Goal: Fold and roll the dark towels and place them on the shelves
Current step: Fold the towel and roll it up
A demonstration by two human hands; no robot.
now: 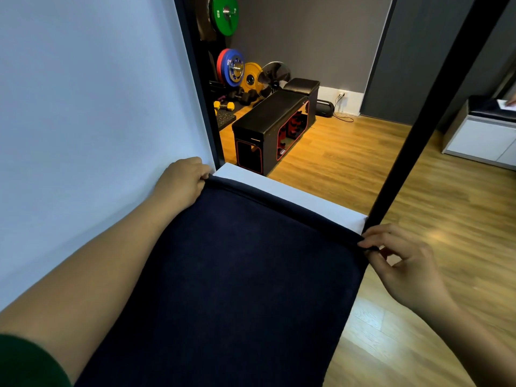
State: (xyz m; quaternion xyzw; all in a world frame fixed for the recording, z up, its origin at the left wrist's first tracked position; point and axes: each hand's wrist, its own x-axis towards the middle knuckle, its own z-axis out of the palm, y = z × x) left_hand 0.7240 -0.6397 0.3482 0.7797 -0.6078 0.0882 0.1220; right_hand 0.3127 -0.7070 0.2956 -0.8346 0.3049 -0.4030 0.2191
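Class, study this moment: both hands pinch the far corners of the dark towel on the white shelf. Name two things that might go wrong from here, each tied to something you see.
1. The right hand pinches its corner at the very edge of the white shelf, beside the black post; the dark towel might slip off toward the floor.
2. The left hand is pressed against the wall, so that corner may bunch and the fold may come out uneven.

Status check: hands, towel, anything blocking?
Left hand and right hand each pinch a far corner of the dark towel. Towel spread on white shelf. Black post beside right hand.
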